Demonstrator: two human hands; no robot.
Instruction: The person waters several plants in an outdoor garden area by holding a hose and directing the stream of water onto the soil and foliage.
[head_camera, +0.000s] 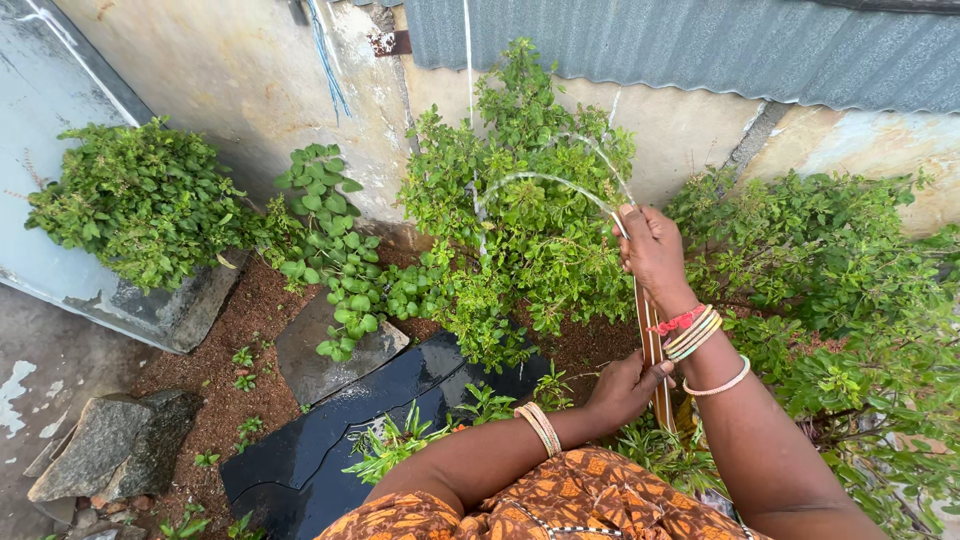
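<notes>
My right hand (652, 248) grips the end of a thin brown hose (652, 350), and water sprays from it in an arc (540, 182) over a leafy green bush (520, 220). Lower down, my left hand (625, 385) holds the same hose near its middle. Both wrists carry bangles. The hose runs down between my arms and disappears behind my orange patterned clothing (560, 500).
More green bushes stand at the right (840, 270) and far left (140, 200), with a round-leaved plant (335, 250) between. A wet black slab (350, 420), flat stones (120, 445) and reddish soil lie below. A plastered wall and corrugated sheet (680, 45) close the back.
</notes>
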